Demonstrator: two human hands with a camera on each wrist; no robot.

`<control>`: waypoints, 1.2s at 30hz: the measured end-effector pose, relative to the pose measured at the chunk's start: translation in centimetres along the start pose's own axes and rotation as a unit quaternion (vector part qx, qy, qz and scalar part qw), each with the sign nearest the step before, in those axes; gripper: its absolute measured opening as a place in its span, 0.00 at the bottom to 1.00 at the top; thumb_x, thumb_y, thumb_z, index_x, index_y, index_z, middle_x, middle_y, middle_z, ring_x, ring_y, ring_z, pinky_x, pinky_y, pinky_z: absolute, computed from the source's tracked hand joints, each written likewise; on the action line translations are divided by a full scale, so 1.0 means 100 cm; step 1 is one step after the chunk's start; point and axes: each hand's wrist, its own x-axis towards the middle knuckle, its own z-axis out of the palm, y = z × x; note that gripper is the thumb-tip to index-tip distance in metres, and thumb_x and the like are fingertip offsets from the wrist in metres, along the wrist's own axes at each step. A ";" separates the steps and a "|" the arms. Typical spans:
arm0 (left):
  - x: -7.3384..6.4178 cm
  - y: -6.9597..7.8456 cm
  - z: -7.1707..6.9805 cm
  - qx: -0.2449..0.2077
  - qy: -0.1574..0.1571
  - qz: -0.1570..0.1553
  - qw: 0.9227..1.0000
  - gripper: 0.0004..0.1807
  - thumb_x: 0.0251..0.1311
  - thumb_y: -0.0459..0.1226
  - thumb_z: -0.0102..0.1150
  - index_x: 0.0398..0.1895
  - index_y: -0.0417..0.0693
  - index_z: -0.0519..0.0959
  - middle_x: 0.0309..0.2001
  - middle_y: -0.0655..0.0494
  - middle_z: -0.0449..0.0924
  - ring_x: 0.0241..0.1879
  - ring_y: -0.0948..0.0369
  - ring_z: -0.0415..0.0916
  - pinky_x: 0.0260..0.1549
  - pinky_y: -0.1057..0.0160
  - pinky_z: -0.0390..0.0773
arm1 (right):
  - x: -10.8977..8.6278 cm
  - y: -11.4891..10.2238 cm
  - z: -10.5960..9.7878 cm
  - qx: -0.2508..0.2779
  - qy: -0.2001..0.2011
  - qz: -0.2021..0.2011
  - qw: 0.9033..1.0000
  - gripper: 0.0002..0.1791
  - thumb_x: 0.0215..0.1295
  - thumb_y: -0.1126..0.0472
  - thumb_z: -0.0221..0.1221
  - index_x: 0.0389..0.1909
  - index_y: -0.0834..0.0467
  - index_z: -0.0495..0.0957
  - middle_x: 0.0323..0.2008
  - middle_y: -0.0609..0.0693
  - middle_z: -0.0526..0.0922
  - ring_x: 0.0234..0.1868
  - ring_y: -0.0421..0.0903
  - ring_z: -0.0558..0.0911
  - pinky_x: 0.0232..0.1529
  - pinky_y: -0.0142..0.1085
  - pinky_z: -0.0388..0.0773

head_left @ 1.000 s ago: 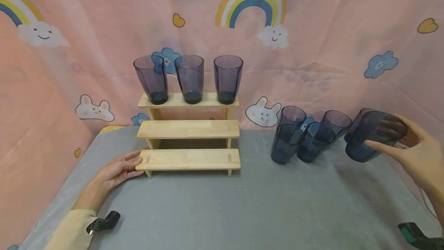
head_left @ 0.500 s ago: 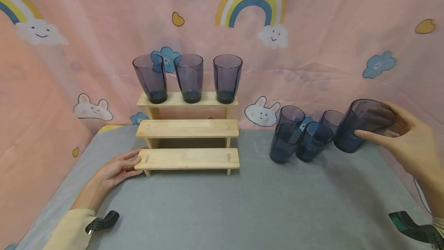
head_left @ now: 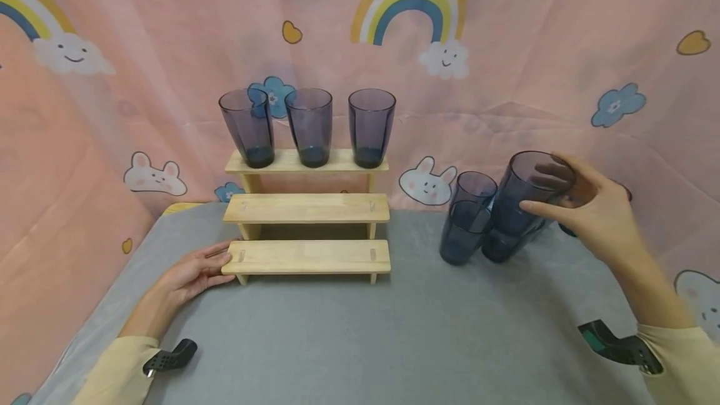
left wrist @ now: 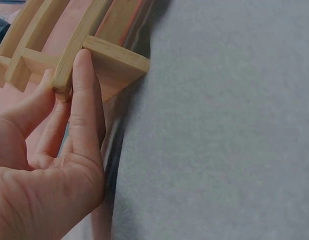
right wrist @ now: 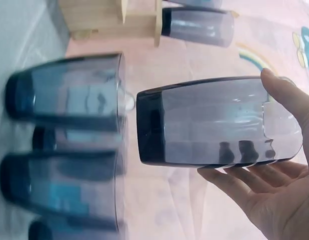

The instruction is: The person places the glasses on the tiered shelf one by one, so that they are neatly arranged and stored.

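Observation:
A dark tinted glass (head_left: 531, 180) is up in the air, tilted, its base overlapping the glass behind it in the head view. My right hand (head_left: 596, 217) grips it near the rim, thumb on one side and fingers on the other, as the right wrist view (right wrist: 214, 122) also shows. At the left, my left hand (head_left: 194, 274) pinches the end of the lowest step of a three-tier wooden stand (head_left: 309, 258). The step's end (left wrist: 69, 75) lies between thumb and fingers. Three like glasses (head_left: 309, 127) stand upright in a row on the top tier.
More tinted glasses stand on the grey cloth (head_left: 349, 342) at the right, the front one (head_left: 464, 233) beside the held glass. Others behind are partly hidden by my right hand. A pink printed curtain (head_left: 534, 80) hangs close behind.
My right hand has carried the glass leftward and up, from the far right to above the other standing glasses. My left hand keeps its place on the stand.

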 end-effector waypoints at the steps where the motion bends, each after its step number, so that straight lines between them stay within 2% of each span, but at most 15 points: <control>1: 0.000 0.000 0.000 0.001 -0.002 0.001 1.000 0.42 0.72 0.31 0.50 0.77 0.36 0.33 0.46 0.56 0.79 0.46 0.60 0.80 0.45 0.59 0.83 | 0.001 -0.001 0.003 0.006 -0.005 0.001 1.000 0.47 0.55 0.67 0.71 0.73 0.44 0.61 0.56 0.39 0.76 0.52 0.28 0.76 0.44 0.15 0.73; 5: 0.001 -0.001 0.000 0.002 0.001 0.002 1.000 0.42 0.72 0.31 0.50 0.77 0.36 0.34 0.46 0.57 0.79 0.46 0.61 0.80 0.45 0.59 0.83 | 0.006 -0.004 0.018 0.013 -0.015 0.007 1.000 0.46 0.56 0.64 0.71 0.73 0.41 0.61 0.57 0.38 0.76 0.54 0.29 0.75 0.49 0.17 0.71; 9: 0.001 -0.001 0.001 -0.001 0.001 -0.001 1.000 0.41 0.73 0.31 0.49 0.77 0.36 0.34 0.46 0.56 0.79 0.46 0.60 0.80 0.45 0.59 0.83 | 0.009 -0.008 0.036 0.019 -0.028 -0.007 0.999 0.45 0.56 0.63 0.72 0.73 0.40 0.62 0.58 0.41 0.77 0.56 0.31 0.75 0.52 0.22 0.71; 13: 0.000 0.000 0.002 -0.009 -0.003 -0.004 1.000 0.41 0.73 0.30 0.48 0.77 0.36 0.33 0.46 0.56 0.79 0.45 0.60 0.81 0.45 0.59 0.83 | 0.014 -0.015 0.053 0.036 -0.047 -0.007 0.998 0.45 0.55 0.61 0.72 0.73 0.42 0.62 0.59 0.45 0.77 0.59 0.35 0.74 0.61 0.40 0.72; 15: -0.001 0.001 0.003 -0.012 -0.003 -0.004 1.000 0.42 0.73 0.30 0.48 0.77 0.36 0.33 0.46 0.56 0.79 0.45 0.60 0.81 0.44 0.59 0.83 | 0.016 -0.019 0.060 0.040 -0.052 -0.002 0.998 0.45 0.54 0.60 0.73 0.72 0.43 0.63 0.60 0.47 0.77 0.60 0.38 0.74 0.63 0.50 0.69; 17: -0.002 0.001 0.003 -0.014 -0.002 -0.003 1.000 0.42 0.73 0.30 0.49 0.77 0.36 0.32 0.46 0.56 0.79 0.45 0.60 0.81 0.44 0.59 0.83 | 0.018 -0.023 0.068 0.049 -0.056 0.000 0.997 0.45 0.53 0.59 0.74 0.72 0.44 0.64 0.60 0.48 0.77 0.61 0.41 0.74 0.63 0.55 0.68; 24: 0.000 0.001 0.003 -0.016 -0.004 -0.001 1.000 0.43 0.72 0.31 0.49 0.77 0.36 0.32 0.46 0.56 0.80 0.45 0.60 0.81 0.44 0.59 0.83 | 0.025 -0.035 0.092 0.077 -0.081 -0.041 0.993 0.45 0.52 0.62 0.74 0.71 0.47 0.65 0.61 0.51 0.77 0.58 0.46 0.77 0.63 0.49 0.71; 31: 0.001 0.002 0.000 -0.002 -0.017 0.007 1.000 0.42 0.73 0.31 0.48 0.76 0.34 0.32 0.46 0.57 0.80 0.45 0.61 0.81 0.44 0.60 0.83 | 0.033 -0.047 0.116 0.104 -0.098 -0.071 0.987 0.46 0.53 0.61 0.74 0.72 0.49 0.63 0.61 0.53 0.76 0.61 0.50 0.75 0.63 0.52 0.70; 36: 0.001 0.002 0.000 0.014 -0.020 0.004 1.000 0.42 0.73 0.31 0.48 0.76 0.34 0.30 0.46 0.59 0.79 0.45 0.62 0.80 0.45 0.60 0.83 | 0.037 -0.052 0.136 0.109 -0.110 -0.073 0.985 0.47 0.52 0.60 0.75 0.72 0.51 0.63 0.61 0.52 0.77 0.59 0.51 0.77 0.60 0.51 0.73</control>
